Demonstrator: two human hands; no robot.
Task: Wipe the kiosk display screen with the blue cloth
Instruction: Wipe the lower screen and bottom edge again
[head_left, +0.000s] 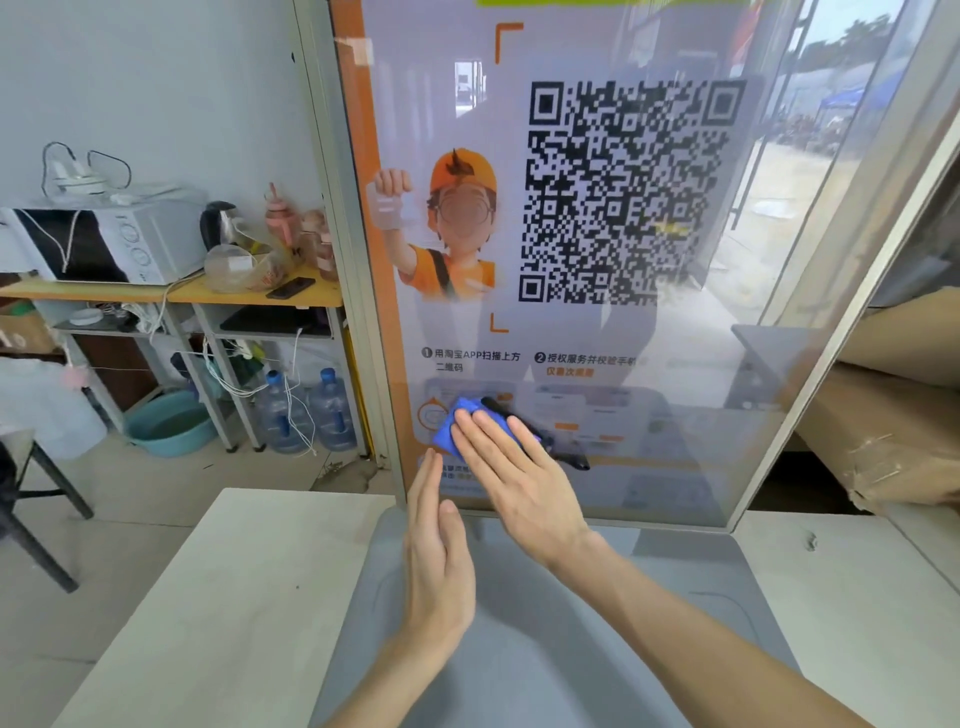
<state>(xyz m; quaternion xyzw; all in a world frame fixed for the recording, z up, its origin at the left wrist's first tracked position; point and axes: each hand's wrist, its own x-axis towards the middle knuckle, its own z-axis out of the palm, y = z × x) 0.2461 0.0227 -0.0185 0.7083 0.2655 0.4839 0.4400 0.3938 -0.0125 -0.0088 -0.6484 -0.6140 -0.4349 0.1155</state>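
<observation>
The tall kiosk display screen (597, 234) stands in front of me, showing a large QR code and a cartoon figure in orange. A blue cloth (451, 423) is pressed flat against the screen's lower left part under my right hand (519, 473), whose fingers lie stretched over it. My left hand (436, 561) hovers just below and left of it, edge-on with fingers straight, holding nothing, close to the screen's bottom edge. Most of the cloth is hidden by my right hand.
A grey sloped base (571, 649) lies under the screen. On the left, a yellow table (171, 293) carries a microwave (104, 241), a kettle and bottles; water jugs (306, 415) and a teal basin (166, 423) stand below. Cardboard boxes (883, 426) are on the right.
</observation>
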